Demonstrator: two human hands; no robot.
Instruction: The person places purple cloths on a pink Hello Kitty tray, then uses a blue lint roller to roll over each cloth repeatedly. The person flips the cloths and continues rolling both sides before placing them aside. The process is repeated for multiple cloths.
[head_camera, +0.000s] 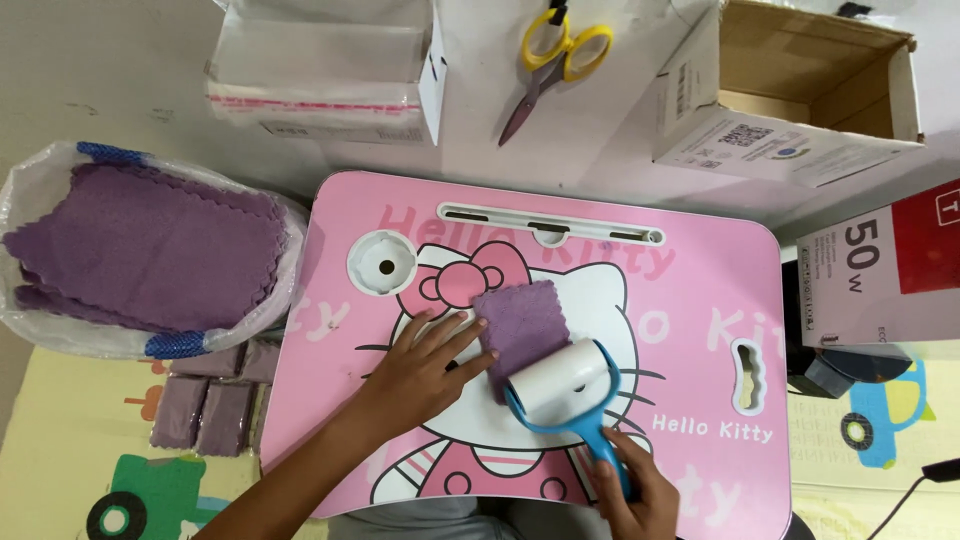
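A small purple cloth with zigzag edges lies on a pink lap table. My left hand lies flat on the table, fingers spread, with the fingertips touching the cloth's left edge. My right hand grips the blue handle of a lint roller. Its white roll rests on the near end of the cloth.
A clear bag holding a stack of purple cloths sits to the left, with small folded purple cloths below it. Behind the table lie yellow-handled scissors, a pack of clear plastic bags and an open cardboard box. A white and red box stands on the right.
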